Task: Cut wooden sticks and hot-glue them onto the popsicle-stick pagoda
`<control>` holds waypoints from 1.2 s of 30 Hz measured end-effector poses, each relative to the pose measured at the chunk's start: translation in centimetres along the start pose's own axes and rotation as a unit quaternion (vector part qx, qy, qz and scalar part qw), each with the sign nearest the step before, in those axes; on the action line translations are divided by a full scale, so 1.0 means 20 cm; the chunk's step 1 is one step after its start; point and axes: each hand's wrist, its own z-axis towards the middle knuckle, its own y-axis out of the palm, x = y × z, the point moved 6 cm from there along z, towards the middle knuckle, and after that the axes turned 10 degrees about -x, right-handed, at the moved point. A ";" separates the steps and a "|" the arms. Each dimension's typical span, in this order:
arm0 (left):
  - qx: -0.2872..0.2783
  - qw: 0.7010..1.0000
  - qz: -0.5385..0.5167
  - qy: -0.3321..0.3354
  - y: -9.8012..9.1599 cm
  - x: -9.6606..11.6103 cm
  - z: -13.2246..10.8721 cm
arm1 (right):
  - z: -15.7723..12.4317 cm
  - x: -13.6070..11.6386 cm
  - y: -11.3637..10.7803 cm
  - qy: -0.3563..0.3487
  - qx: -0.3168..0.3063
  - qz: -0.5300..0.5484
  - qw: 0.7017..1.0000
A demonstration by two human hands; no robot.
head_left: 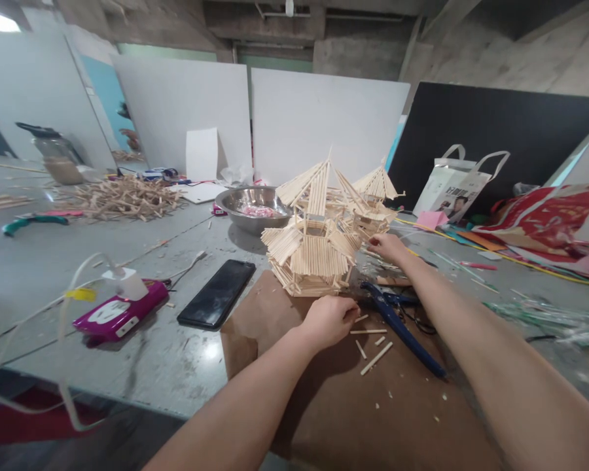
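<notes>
1. Nearest the camera, a brown board (373,418) lay on the gray table (196,356), dotted with short loose sticks (375,358).
2. Above those sticks, the left hand (330,320) was curled, just in front of the stick model; whether its fingers gripped anything could not be told.
3. Blue-handled pliers (412,345) lay to the right, between the left hand and the right forearm, partly blocking the board.
4. To the left, a black phone (216,294) rested beside the board, with a purple power strip (150,302) and white charger (127,284) beyond it.
5. The roofed stick model (319,255) stood upright at the board's far edge, hiding part of a steel bowl (248,224) and a second stick model (375,183).
6. The right hand (389,248) reached beside the models, fingers bent; their grip could not be made out.
7. Farther back sat a stick heap (127,199), a tote bag (442,190) and a bottle (59,160), before upright white panels (324,118).
</notes>
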 end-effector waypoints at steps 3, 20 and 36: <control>-0.003 1.000 0.000 -0.004 0.00 0.00 0.00 | -0.02 0.02 -0.07 0.017 0.055 0.029 0.998; 0.139 0.984 -0.110 -0.014 -0.13 0.00 -0.04 | -0.67 0.02 -0.36 0.014 0.363 0.647 0.671; -0.008 0.969 -0.248 0.004 0.02 0.06 0.01 | -0.80 -0.16 0.13 0.050 0.167 0.807 0.564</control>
